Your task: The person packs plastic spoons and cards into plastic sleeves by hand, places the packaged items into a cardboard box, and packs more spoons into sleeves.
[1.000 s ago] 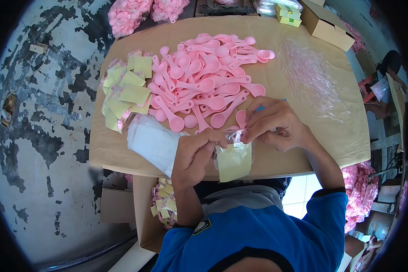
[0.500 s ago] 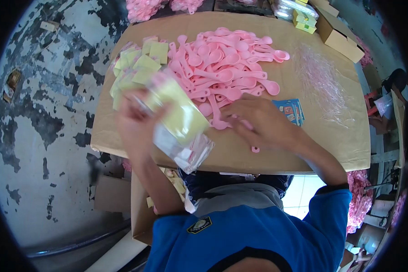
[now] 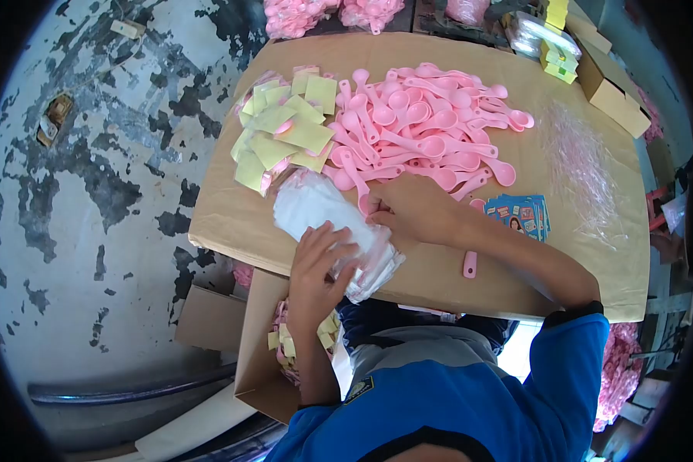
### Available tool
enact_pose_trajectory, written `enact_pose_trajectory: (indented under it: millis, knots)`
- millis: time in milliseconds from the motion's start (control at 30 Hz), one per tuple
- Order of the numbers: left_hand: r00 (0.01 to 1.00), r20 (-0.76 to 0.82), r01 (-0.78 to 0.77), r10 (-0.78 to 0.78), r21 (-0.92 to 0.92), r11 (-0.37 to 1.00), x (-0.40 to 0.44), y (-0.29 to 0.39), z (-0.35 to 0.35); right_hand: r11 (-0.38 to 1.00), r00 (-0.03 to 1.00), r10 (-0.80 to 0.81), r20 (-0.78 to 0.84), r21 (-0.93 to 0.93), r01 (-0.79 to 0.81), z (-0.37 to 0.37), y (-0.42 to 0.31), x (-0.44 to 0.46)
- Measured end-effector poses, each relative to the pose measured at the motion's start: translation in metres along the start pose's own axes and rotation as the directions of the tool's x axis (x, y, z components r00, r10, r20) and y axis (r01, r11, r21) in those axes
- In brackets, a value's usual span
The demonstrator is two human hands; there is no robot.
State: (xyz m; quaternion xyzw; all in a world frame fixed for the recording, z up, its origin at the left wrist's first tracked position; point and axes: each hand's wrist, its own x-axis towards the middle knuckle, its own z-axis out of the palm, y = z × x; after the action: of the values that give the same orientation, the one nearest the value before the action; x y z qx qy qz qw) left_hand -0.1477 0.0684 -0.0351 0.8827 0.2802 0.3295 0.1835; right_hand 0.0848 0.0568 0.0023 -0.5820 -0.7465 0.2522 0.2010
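My left hand rests with fingers apart on a stack of clear plastic bags near the table's front left. Beside it, my right hand has its fingers closed at a pink spoon on the edge of the spoon pile; whether it grips that spoon or a bag is hard to see. Packed bags with yellow cards lie left of the spoons. Blue printed cards sit right of my right wrist. A pink handle shows below my right forearm.
Thin clear strips lie on the table's right side. A cardboard box and yellow packs stand at the back right. Below the left edge is an open carton holding packed bags. Part of another person shows far right.
The packed bag has left my left hand, which now lies on the bag stack. My right hand has moved beside the stack. The view has shifted, moving the table rightward.
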Motion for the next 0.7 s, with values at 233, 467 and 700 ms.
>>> enact_pose_trajectory:
  millis: [233, 467, 700]
  knots:
    - [0.998, -0.067, 0.017, -0.018, -0.013, 1.0, -0.014, -0.007, 0.014, 0.998, 0.999, -0.01, -0.053, -0.066, 0.007, -0.003, -0.008, -0.006]
    - [0.989, -0.118, 0.075, -0.084, -0.086, 0.994, -0.015, -0.004, 0.013, 0.989, 0.987, -0.113, -0.114, 0.079, 0.123, 0.004, 0.003, -0.008]
    - [0.993, -0.062, 0.1, -0.102, -0.027, 0.995, -0.015, -0.002, 0.007, 0.998, 0.995, -0.005, -0.102, -0.062, -0.002, -0.032, -0.006, -0.025]
